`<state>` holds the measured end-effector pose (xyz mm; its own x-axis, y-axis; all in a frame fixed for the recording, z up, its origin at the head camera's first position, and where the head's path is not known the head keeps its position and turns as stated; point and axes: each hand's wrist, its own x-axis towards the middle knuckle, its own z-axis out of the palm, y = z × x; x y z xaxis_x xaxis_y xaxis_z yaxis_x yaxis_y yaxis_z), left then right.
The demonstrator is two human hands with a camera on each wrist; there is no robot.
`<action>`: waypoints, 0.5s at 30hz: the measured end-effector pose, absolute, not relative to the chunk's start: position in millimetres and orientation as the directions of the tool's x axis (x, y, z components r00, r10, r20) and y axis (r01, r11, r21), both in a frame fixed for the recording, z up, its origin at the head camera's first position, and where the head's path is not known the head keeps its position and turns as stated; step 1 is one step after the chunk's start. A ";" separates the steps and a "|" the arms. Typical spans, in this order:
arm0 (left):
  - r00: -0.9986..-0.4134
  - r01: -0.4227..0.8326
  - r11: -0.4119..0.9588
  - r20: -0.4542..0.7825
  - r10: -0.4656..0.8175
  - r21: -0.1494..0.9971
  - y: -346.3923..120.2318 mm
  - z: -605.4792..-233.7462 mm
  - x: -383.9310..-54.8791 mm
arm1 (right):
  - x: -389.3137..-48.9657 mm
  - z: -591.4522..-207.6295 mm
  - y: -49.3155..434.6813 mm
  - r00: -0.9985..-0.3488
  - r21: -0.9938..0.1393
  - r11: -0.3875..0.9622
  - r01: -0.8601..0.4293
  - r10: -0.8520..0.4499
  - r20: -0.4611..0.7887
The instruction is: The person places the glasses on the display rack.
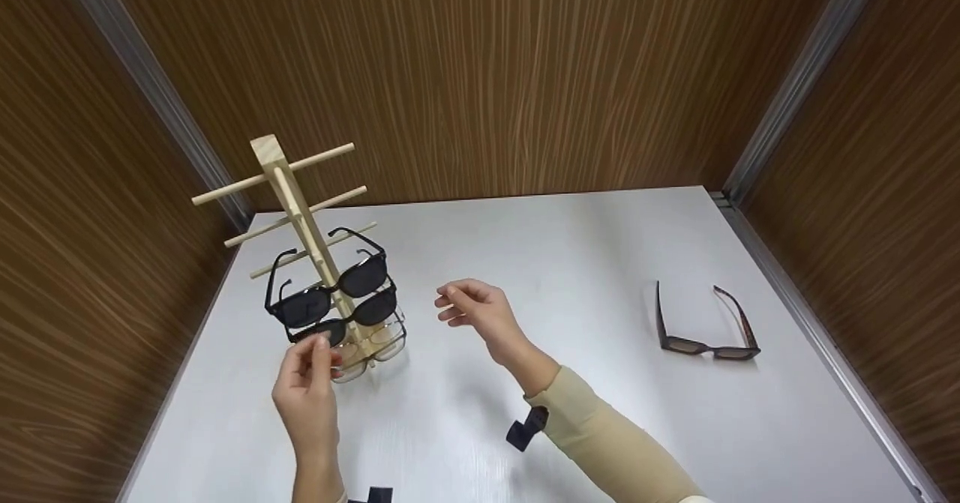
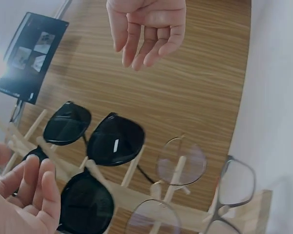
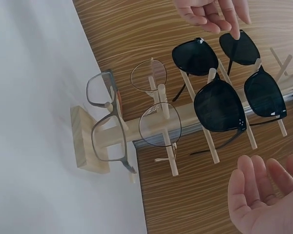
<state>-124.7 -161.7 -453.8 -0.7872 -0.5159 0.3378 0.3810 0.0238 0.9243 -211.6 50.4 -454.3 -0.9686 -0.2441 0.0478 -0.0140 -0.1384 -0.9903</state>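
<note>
A wooden eyewear rack (image 1: 304, 222) with dowel pegs stands at left. It carries upper black sunglasses (image 1: 364, 276), lower black sunglasses (image 1: 376, 308), thin round clear glasses (image 3: 160, 124) and grey-framed clear glasses (image 3: 94, 139) nearest the base. My left hand (image 1: 306, 387), fingers loosely bent, is in front of the rack, overlapping the lower sunglasses in the head view; nothing shows in its fingers. To the rack's right my right hand (image 1: 484, 314) hovers with relaxed fingers, holding nothing. In the right wrist view its fingers (image 3: 251, 178) are beside the dark lenses, apart from them.
Dark-framed sunglasses (image 1: 709, 350) lie at the right of the white table (image 1: 585, 263), temples unfolded toward the back. The rack's upper pegs (image 1: 322, 156) are bare. Wood-grain panels (image 1: 480, 76) enclose the table at the back and sides. A dark screen (image 2: 31, 56) shows in the left wrist view.
</note>
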 end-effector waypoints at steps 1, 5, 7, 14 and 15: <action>-0.799 0.378 0.039 0.347 -0.491 0.925 -159.3 -453.2 -124.4 | -209.3 -452.8 51.9 -0.970 -0.991 -0.135 -0.009 -0.240 0.041; -0.839 0.349 0.106 0.361 -0.407 0.931 -149.5 -450.5 -122.5 | -201.0 -450.0 58.6 -0.975 -0.992 -0.129 0.010 -0.221 0.019; -0.853 0.335 0.115 0.353 -0.384 0.935 -145.8 -454.3 -123.9 | -199.1 -452.8 62.0 -0.976 -0.991 -0.132 0.020 -0.218 0.010; -0.904 0.288 0.056 0.291 -0.313 0.956 -136.0 -488.0 -140.0 | -195.6 -467.8 70.9 -0.978 -0.988 -0.148 0.051 -0.208 -0.019; -0.910 0.287 0.045 0.287 -0.301 0.957 -133.5 -490.7 -141.3 | -194.9 -470.2 71.7 -0.978 -0.987 -0.149 0.054 -0.207 -0.022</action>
<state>-141.3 -133.5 -490.7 -0.9096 -0.3008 0.2866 0.2866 0.0450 0.9570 -194.9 71.7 -470.2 -0.9780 -0.2073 -0.0223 0.0541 -0.1490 -0.9874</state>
